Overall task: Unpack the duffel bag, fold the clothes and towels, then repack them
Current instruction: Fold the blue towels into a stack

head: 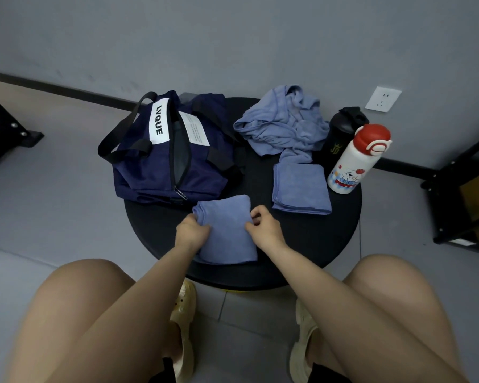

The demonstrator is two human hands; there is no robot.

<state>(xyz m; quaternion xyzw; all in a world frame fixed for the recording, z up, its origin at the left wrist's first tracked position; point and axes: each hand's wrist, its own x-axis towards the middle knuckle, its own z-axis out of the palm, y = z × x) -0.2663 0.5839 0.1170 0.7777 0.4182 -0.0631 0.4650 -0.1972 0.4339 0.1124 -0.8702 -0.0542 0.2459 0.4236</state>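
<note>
Now we sit at a round black worktop (315, 244), knees at the near edge, and both our hands work on a blue towel (227, 230) that lies folded near the front edge. Our left hand (191, 230) pinches the towel's left border, fingers curled closed around the fabric where it bunches at the far left corner. Our right hand (263, 228) rests on the towel's right border with the fingers bent and closed on the cloth edge.

To the far left sits the navy duffel bag (161, 158), its top zipper open and its black handles flopped to either side; a white strip on it reads LVQUE. The bag's near end lies just beside the far edge of the towel we hold.

To the right of that towel, and apart from it, a second blue towel (302, 189) lies folded into a neat square. Beyond it, at the far side of the worktop, a blue garment (282, 125) lies in a crumpled heap, one end trailing down to touch the folded square.

On the right edge stands a white bottle (351, 167) with a red cap and a cartoon print, just beside the folded square. A black bottle (340, 134) stands behind it, against the crumpled heap.

On the wall past the bottles we see a white socket (383, 98).
</note>
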